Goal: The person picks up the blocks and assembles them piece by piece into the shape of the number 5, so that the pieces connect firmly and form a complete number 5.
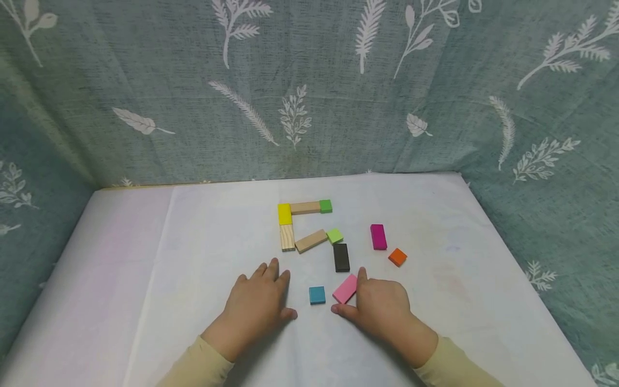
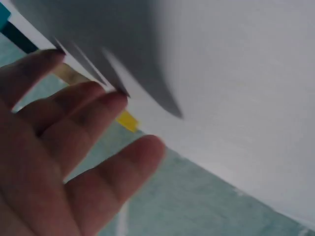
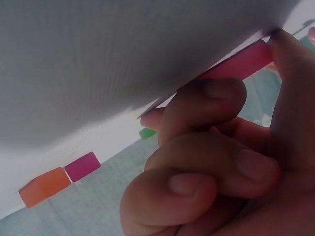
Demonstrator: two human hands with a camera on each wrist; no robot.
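Note:
A pink block (image 1: 345, 289) lies flat on the white tabletop, slanted, between the thumb and forefinger of my right hand (image 1: 384, 309). In the right wrist view the thumb tip meets one end of this pink block (image 3: 241, 63), and the other fingers are curled under the palm. My left hand (image 1: 256, 301) rests to the left, palm down and holding nothing, its fingers spread in the left wrist view. Between the hands sits a small blue square block (image 1: 317, 295). Just beyond the pink block lies a black block (image 1: 341, 257).
Farther back, a yellow block (image 1: 285, 214), a striped wood block (image 1: 287, 237), two plain wood blocks (image 1: 306, 208) and a green square (image 1: 326, 206) form an angular figure. A lime square (image 1: 335, 236) adjoins it. Magenta (image 1: 379, 237) and orange (image 1: 397, 257) blocks lie right. Patterned cloth (image 1: 300, 107) surrounds the table.

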